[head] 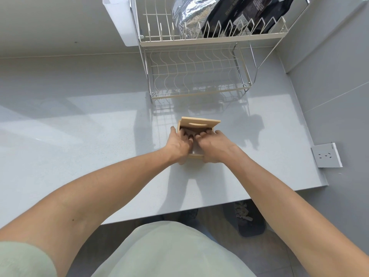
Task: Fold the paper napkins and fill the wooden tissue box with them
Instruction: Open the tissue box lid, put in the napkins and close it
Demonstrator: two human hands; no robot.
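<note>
A small wooden tissue box point(194, 156) stands on the grey counter in the middle of the view. Its slotted wooden lid point(200, 123) is slid back to the far end, leaving the box open. My left hand point(179, 144) and my right hand point(214, 146) both reach into the box from the near side, fingers pressed down inside. A patch of white napkin point(196, 149) shows between the two hands, inside the box. The hands hide most of the box's inside.
A two-tier wire dish rack point(197, 76) stands behind the box, with a silver bag point(189, 15) and a black bag point(249, 13) on its top tier. A wall socket point(326, 155) sits on the right wall. The counter's front edge point(179, 211) runs close to my body.
</note>
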